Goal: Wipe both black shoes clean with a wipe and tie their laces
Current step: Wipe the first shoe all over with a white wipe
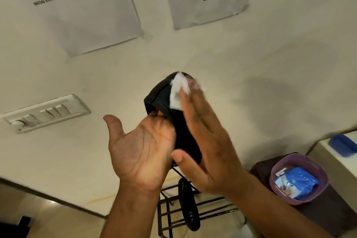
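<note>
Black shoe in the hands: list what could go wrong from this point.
1. The left hand reaches into the black shoe with palm open and thumb free, so the shoe may slip under pressure.
2. The right hand presses the wipe with flat fingers; it could slide off.
3. A dropped shoe could hit the metal rack below.

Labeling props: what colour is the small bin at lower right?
The bin is purple, holding blue packets; the head view, the only one, shows it.

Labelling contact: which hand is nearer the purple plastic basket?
Right. The right hand, pressing a white wipe on the black shoe, is closer to the purple plastic basket; the left hand sits farther left.
</note>
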